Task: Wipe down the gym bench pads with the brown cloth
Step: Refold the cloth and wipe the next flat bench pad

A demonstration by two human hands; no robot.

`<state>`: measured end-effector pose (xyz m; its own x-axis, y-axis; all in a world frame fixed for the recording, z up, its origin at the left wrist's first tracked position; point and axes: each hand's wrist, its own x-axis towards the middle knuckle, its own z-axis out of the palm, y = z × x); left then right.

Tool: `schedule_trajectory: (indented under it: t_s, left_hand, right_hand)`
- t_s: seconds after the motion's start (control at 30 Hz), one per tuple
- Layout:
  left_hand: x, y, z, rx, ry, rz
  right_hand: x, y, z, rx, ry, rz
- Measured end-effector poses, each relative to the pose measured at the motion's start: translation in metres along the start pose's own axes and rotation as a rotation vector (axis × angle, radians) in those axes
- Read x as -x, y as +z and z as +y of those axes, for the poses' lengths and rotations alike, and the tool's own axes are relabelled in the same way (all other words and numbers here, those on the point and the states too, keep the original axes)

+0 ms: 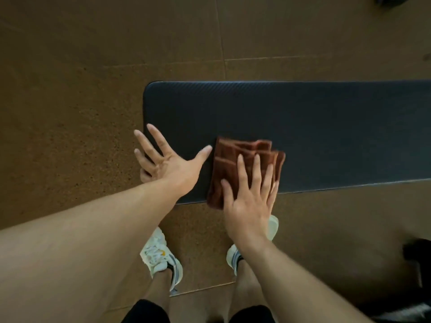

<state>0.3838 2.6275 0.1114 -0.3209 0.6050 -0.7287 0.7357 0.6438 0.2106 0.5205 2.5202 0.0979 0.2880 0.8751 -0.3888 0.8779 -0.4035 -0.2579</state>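
Note:
A black gym bench pad (pixel 303 127) runs from the centre to the right edge of the head view. A folded brown cloth (pixel 235 157) lies on its near left part, hanging slightly over the near edge. My right hand (pixel 249 199) lies flat on the cloth with fingers spread, pressing it to the pad. My left hand (pixel 163 159) rests open on the pad's left end, fingers spread over the corner, thumb pointing toward the cloth.
Brown speckled rubber floor tiles (pixel 70 113) surround the bench. My feet in white sneakers (pixel 161 255) stand just in front of the pad. Dark objects sit at the lower right (pixel 417 252) and top right (pixel 391 0).

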Motion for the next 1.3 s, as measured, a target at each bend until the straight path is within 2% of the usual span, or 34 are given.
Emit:
schedule_trajectory:
  t_s: [0.13,0.33,0.43,0.5,0.57,0.63,0.67,0.77,0.87,0.93,1.0,1.03,1.1,1.17,1.23,1.3]
  left_hand:
    - [0.001,0.005,0.0,-0.039,-0.023,0.047]
    - [0.001,0.008,0.0,-0.077,-0.057,0.046]
    - [0.002,0.009,0.002,-0.079,-0.065,0.062]
    - [0.002,0.009,0.003,-0.075,-0.066,0.06]
    - [0.003,0.009,0.002,-0.073,-0.061,0.082]
    - [0.004,0.012,-0.001,-0.065,-0.062,0.11]
    - [0.004,0.014,-0.002,-0.065,-0.059,0.122]
    - [0.002,0.014,-0.004,-0.048,-0.043,0.128]
    - [-0.001,0.014,-0.011,-0.017,-0.014,0.13]
    - [0.001,0.016,-0.013,0.019,0.025,0.149]
    - [0.003,0.013,-0.019,0.142,0.088,0.179]
    - [0.003,0.008,-0.025,0.288,0.13,0.169]
    - [0.007,-0.005,-0.044,0.747,0.184,0.055]
    - [0.018,-0.011,-0.066,1.106,0.118,-0.028]
    - [0.034,-0.005,-0.088,1.187,-0.015,0.056]
    - [0.056,0.007,-0.107,1.151,-0.124,0.166]
  right_hand:
    - [-0.033,-0.004,0.005,0.04,-0.069,-0.004]
    - [-0.163,-0.05,-0.02,0.111,-0.317,0.013]
    - [-0.149,-0.048,0.009,0.097,-0.388,0.061]
    - [-0.09,-0.038,0.05,0.088,-0.372,0.088]
    - [-0.029,-0.03,0.089,0.109,-0.365,0.029]
    - [-0.013,-0.027,0.106,0.135,-0.375,-0.046]
    - [-0.025,-0.028,0.102,0.141,-0.383,-0.06]
    - [-0.099,-0.042,0.059,0.17,-0.355,0.04]
    - [-0.176,-0.061,0.008,0.138,-0.175,0.048]
    - [-0.19,-0.064,-0.016,0.096,-0.086,0.031]
    - [-0.178,-0.057,-0.033,0.091,-0.081,0.025]
    - [-0.167,-0.052,-0.041,0.104,-0.111,0.021]
    - [-0.145,-0.04,-0.055,0.138,-0.189,-0.002]
    - [-0.123,-0.029,-0.071,0.173,-0.28,-0.028]
    - [-0.1,-0.017,-0.086,0.208,-0.393,-0.048]
    - [-0.074,-0.004,-0.097,0.21,-0.543,-0.07]
